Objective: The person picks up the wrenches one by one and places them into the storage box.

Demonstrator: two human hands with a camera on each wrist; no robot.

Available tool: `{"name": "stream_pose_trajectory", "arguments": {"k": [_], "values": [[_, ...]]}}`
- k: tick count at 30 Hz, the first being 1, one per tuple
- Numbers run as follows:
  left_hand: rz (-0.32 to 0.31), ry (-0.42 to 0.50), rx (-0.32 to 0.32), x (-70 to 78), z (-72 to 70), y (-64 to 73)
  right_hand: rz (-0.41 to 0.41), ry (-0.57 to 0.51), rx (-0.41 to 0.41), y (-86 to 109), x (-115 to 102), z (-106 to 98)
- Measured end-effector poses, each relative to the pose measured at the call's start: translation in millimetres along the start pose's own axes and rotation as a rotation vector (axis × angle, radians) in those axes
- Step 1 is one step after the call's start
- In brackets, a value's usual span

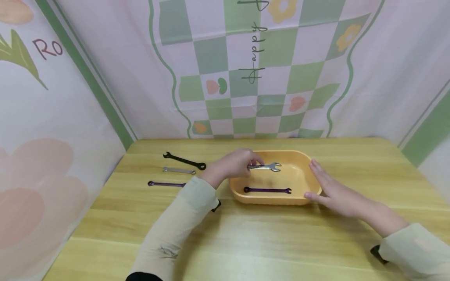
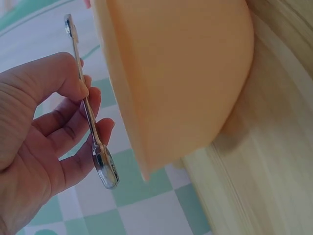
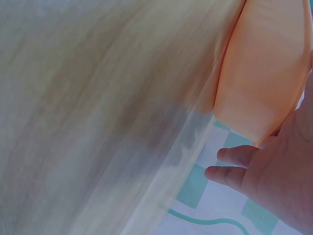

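My left hand pinches a silver combination wrench between thumb and fingers, above the left part of a yellow-orange plastic basin. In the left wrist view the silver wrench is beside the basin wall, apart from it. A dark purple wrench lies on the basin's floor, near its front wall. My right hand rests against the basin's right end, fingers extended at the rim and thumb at the front corner. In the right wrist view two fingers stick out straight past the basin.
Left of the basin, a black wrench, a smaller silver wrench and a purple wrench lie on the wooden table. The left forearm partly covers the purple one. A patterned curtain hangs behind the table's back edge.
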State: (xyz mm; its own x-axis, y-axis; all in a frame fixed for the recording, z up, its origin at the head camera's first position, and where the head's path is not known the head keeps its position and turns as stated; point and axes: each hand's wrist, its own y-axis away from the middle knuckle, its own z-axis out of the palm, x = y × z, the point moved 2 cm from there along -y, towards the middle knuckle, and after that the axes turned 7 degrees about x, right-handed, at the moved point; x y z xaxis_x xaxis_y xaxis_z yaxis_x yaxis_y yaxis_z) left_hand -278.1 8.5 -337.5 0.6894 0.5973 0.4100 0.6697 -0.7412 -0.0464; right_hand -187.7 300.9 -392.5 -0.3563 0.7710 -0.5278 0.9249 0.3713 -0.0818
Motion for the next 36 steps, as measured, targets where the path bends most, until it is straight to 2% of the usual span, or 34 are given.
{"name": "stream_pose_trajectory", "arguments": {"k": [5, 15, 23, 36], "values": [[0.016, -0.007, -0.005, 2.4, 8.2, -4.8, -0.001, 0.007, -0.006, 1.1, 0, 3], [-0.005, -0.072, -0.008, 7.3, 18.1, -12.0, 0.001, 0.009, -0.001, 1.4, 2, 3], [-0.021, -0.001, -0.022, 7.2, 26.7, -16.9, 0.008, 0.008, -0.005, 1.6, 2, 2], [-0.043, 0.027, -0.024, 8.2, 38.2, -23.4, 0.004, 0.008, 0.004, 1.3, 0, 0]]}}
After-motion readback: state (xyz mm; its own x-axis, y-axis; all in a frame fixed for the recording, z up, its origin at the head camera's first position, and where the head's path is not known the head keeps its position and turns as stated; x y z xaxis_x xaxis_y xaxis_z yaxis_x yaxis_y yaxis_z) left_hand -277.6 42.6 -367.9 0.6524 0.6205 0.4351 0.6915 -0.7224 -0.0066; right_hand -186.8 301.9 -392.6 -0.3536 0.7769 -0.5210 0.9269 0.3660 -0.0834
